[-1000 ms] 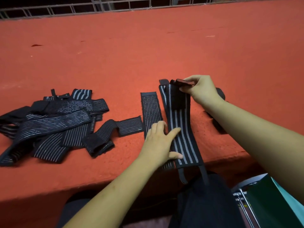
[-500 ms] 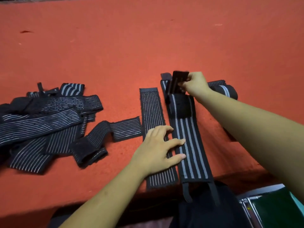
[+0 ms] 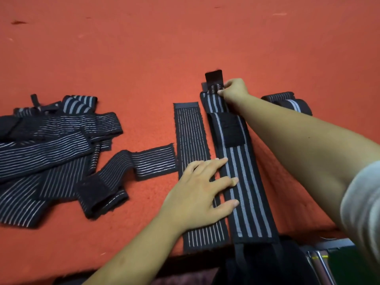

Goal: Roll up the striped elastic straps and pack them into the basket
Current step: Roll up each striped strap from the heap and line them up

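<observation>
Two straps lie flat on the red surface (image 3: pixel 144 58). Left hand (image 3: pixel 197 194): fingers straight, spread, pressing the wide-striped strap (image 3: pixel 250 192) and the thin-striped strap (image 3: pixel 191 130) touching its left edge. Right hand (image 3: pixel 234 91): fingers curled, pinching its far end. Strap pile (image 3: pixel 51 151): well left of it. Rolled strap (image 3: pixel 290 102): right of its far end.

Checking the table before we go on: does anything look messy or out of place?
Only the heap of straps at the left of the red table: they lie crossed and folded over one another. The wide-striped strap and the thin-striped strap beside it lie straight, side by side.
</observation>
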Action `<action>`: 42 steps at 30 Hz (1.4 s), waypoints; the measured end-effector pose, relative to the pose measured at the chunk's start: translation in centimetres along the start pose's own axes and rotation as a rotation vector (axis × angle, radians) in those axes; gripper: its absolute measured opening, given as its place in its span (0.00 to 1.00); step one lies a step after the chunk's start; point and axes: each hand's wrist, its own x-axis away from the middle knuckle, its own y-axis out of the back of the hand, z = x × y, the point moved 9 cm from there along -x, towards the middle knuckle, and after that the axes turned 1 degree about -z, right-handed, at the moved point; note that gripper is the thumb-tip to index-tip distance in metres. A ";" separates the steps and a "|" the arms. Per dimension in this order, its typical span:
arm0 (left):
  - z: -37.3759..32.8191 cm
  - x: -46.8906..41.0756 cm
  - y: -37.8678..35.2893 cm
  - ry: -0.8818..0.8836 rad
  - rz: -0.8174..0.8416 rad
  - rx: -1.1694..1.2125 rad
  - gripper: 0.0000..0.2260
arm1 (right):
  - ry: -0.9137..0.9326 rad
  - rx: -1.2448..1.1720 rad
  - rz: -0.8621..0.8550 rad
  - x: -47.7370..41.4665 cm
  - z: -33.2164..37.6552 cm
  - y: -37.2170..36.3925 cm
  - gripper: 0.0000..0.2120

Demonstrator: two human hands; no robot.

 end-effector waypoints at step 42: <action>-4.1 0.7 13.2 0.478 -0.604 1.498 0.12 | 0.253 -0.633 0.088 33.1 6.4 13.4 0.05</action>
